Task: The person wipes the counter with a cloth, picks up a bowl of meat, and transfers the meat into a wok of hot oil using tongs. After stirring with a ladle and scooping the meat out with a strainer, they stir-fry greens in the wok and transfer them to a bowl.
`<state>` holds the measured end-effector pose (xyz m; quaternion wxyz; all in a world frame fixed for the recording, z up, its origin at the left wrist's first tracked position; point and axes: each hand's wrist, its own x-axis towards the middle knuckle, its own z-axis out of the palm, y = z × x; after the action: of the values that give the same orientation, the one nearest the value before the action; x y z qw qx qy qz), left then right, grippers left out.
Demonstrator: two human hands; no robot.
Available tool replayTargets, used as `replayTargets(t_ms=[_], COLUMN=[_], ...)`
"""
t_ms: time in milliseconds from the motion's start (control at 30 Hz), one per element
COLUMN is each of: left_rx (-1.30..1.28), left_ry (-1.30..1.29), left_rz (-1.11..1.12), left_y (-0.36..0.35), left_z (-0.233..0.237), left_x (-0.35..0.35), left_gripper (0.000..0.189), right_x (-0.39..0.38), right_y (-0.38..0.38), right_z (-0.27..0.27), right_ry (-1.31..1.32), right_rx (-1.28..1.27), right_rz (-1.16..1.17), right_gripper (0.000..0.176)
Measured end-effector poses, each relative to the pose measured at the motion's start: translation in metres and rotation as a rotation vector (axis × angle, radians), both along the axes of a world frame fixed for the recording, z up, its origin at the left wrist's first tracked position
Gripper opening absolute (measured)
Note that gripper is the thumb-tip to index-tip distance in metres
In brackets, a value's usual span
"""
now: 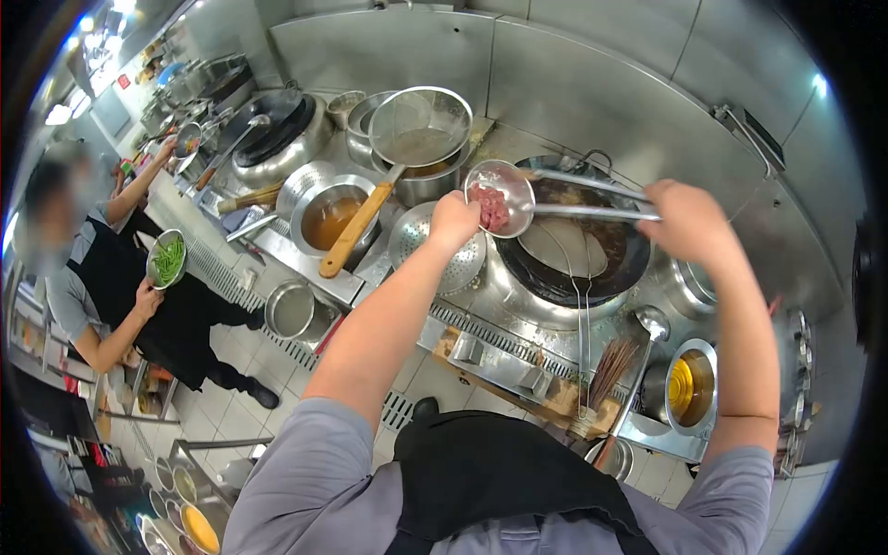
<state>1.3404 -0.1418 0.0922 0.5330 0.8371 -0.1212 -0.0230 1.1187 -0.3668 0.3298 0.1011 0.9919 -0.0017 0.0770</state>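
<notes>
In the head view, your left hand (455,222) grips the rim side of a small bowl (520,191), tilted, with red chopped meat (490,209) inside it. Your right hand (686,222), slightly blurred, is closed around the end of long metal tongs (592,212), whose two spread arms reach across to the bowl; whether their tips touch it you cannot tell. Below both hands sits the wok (636,252), with a wire skimmer (553,242) across it, its handle pointing toward you. Just beside your left hand, lower down, lies a perforated pan (435,245); above that hand is a sieve (421,125) with a wooden handle. Below your right hand are a ladle (652,322) and a pot of yellow oil (684,384). Well left of your grip, a co-worker (111,305) holds green beans (169,261) in a bowl.
</notes>
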Motion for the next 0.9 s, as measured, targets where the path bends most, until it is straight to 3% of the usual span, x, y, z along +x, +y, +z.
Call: replayTargets(t_ms=[100, 267, 333, 533, 700, 767, 833, 900], left_rx=[0.065, 0.008, -0.102, -0.213, -0.087, -0.187, -0.151, -0.124], left_ry=[-0.044, 0.079, 0.282, 0.325, 0.303, 0.366, 0.325, 0.273], left_rz=[-0.099, -0.062, -0.053, -0.044, -0.1, -0.081, -0.077, -0.053], left_y=[-0.012, -0.01, -0.004, -0.015, -0.043, -0.048, -0.05, -0.051], left_z=[0.005, -0.024, -0.008, 0.002, -0.008, 0.011, 0.009, 0.013], left_x=[0.005, 0.035, 0.026, 0.018, 0.037, 0.029, 0.03, 0.025], left_gripper=[0.035, 0.037, 0.038, 0.045, 0.034, 0.033, 0.031, 0.029], right_x=[0.025, 0.025, 0.021, 0.033, 0.039, 0.034, 0.023, 0.013], right_y=[0.014, 0.013, 0.006, -0.012, 0.004, -0.002, -0.01, -0.014], right_z=[-0.031, 0.001, 0.016, 0.006, 0.002, 0.001, 0.006, 0.009], right_ry=[0.061, 0.016, -0.039, -0.007, 0.126, 0.139, -0.038, -0.058], right_rx=[-0.138, -0.201, -0.191, -0.133, -0.07, -0.078, -0.11, -0.098], right_rz=[0.041, -0.062, -0.073, -0.218, -0.235, -0.236, -0.148, -0.127], right_gripper=[0.022, 0.018, 0.019, 0.025, 0.028, 0.028, 0.027, 0.027])
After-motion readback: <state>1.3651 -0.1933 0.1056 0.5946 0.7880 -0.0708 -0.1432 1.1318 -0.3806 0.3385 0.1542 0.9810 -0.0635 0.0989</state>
